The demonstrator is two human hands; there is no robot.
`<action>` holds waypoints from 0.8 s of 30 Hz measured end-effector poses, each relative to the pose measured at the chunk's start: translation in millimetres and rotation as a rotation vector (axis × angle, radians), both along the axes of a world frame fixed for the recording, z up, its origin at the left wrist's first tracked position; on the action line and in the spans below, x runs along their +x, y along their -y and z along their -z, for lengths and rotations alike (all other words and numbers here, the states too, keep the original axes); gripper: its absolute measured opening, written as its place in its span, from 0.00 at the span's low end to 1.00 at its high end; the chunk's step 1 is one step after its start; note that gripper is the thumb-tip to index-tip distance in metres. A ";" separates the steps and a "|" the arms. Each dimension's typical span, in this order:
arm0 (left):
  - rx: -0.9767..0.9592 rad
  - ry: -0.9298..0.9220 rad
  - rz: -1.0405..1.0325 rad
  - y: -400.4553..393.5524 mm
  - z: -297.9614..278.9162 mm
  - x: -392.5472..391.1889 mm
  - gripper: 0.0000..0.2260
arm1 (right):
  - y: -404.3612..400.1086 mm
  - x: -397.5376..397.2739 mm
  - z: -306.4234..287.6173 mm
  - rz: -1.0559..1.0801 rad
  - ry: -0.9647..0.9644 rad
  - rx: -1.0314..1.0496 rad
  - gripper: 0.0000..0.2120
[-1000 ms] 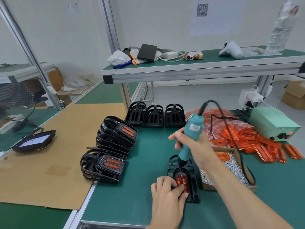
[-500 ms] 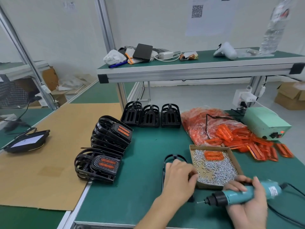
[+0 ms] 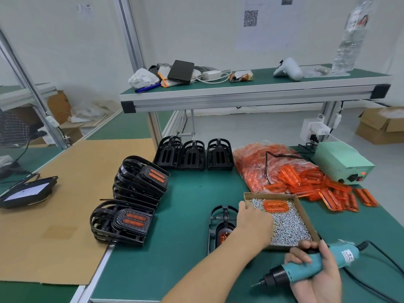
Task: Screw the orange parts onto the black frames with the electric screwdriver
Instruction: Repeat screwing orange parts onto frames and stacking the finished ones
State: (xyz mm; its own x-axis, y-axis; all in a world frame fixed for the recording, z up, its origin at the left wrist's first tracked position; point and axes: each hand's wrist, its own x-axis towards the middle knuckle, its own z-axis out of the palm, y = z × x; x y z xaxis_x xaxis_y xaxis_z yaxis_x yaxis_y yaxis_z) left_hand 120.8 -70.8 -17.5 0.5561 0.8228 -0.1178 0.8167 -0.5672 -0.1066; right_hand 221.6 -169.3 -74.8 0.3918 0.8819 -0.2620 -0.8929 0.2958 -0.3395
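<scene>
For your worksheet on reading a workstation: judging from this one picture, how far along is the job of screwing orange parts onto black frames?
Done: two stacks of finished frames, orange inserts showing, lie at the mat's left edge. In hand: one frame with an orange part lies in front; the left hand reaches into the screw box while the right hand holds the electric screwdriver off the work. Left: three bare frames and a heap of orange parts.

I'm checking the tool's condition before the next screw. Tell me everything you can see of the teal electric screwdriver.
The teal plastic electric screwdriver lies almost level in the right hand, fingers curled round its grip. Its black nose and thin metal bit point left and slightly down, above the green mat. A white label sits near the rear, where a black cord leaves.
</scene>
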 end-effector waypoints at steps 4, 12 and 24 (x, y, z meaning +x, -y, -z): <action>0.025 0.044 0.032 -0.7 5.0 -3.4 0.03 | 0.2 -1.0 -0.3 -0.004 0.005 -0.003 0.13; 0.038 0.325 0.019 0.1 15.5 -11.1 0.14 | 0.9 -1.9 -1.0 -0.009 0.016 -0.016 0.14; 0.045 0.745 -0.062 8.3 21.8 -22.6 0.20 | 1.8 -0.8 1.0 0.001 0.020 -0.043 0.10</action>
